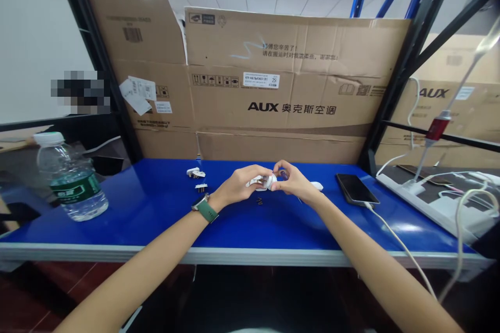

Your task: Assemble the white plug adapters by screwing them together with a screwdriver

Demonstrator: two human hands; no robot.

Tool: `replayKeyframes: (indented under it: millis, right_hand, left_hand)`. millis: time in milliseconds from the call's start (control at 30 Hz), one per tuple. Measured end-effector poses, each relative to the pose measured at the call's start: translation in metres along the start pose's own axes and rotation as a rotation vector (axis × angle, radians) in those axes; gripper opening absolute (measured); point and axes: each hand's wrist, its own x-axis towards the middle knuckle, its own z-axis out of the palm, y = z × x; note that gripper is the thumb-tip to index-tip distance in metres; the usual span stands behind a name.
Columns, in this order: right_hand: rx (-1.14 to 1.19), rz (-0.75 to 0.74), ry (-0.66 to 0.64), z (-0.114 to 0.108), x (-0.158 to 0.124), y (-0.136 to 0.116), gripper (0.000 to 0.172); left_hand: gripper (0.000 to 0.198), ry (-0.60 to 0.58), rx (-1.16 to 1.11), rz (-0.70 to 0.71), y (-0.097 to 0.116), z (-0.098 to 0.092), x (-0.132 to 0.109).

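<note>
Above the middle of the table, my left hand (pixel 242 183) has its fingers closed round a small white plastic part (pixel 267 182) with brassy metal strips showing in it. My right hand (pixel 294 183) meets it from the other side, thumb and forefinger pinched at the part's right end. Whether a smaller piece is between those fingertips I cannot make out. Below the hands lie several tiny dark metal pieces (pixel 260 201), perhaps screws. A white rounded piece (pixel 317 186) shows partly behind my right wrist. To the left lie white plastic pieces (pixel 195 172) and a white piece with metal pins (pixel 201 187).
The blue tabletop (pixel 156 218) has a grey front edge. At its left stands a water bottle (pixel 72 182). A black phone (pixel 357 189) on a charging cable (pixel 402 244) lies right, beside a white power strip (pixel 417 203). A cardboard sheet (pixel 226 109) closes off the back.
</note>
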Motion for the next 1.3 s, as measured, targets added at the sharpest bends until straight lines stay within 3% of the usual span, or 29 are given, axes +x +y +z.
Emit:
replayKeyframes:
  millis: [133,333,600,733,900,1167,1300]
  right_hand:
    - [-0.071,-0.119,0.096,0.003,0.005,-0.001,0.056]
    - [-0.136,-0.232,0.101,0.005,0.006,0.003,0.044]
    - [-0.269,-0.363,0.232,0.012,0.004,0.004,0.032]
    - [-0.170,-0.251,0.188,0.014,0.003,0.004,0.036]
    - [0.081,-0.070,0.044,0.021,-0.004,-0.006,0.049]
    - [0.251,0.006,-0.071,0.013,-0.010,-0.013,0.043]
    - [0.116,-0.052,-0.059,0.008,-0.007,-0.009,0.042]
  left_hand:
    - [0.032,0.015,0.037,0.088,-0.001,0.000,0.000]
    - [0.031,0.051,0.115,0.088,0.000,0.000,0.000]
    - [0.031,0.139,0.201,0.141,0.002,0.003,-0.003]
    - [0.036,0.179,0.200,0.130,0.002,0.005,-0.001]
    - [0.040,0.196,0.271,0.103,0.000,0.003,0.001]
    - [0.046,0.153,0.201,0.064,0.003,0.000,0.001]
    - [0.044,0.119,0.127,0.059,0.001,-0.002,0.002]
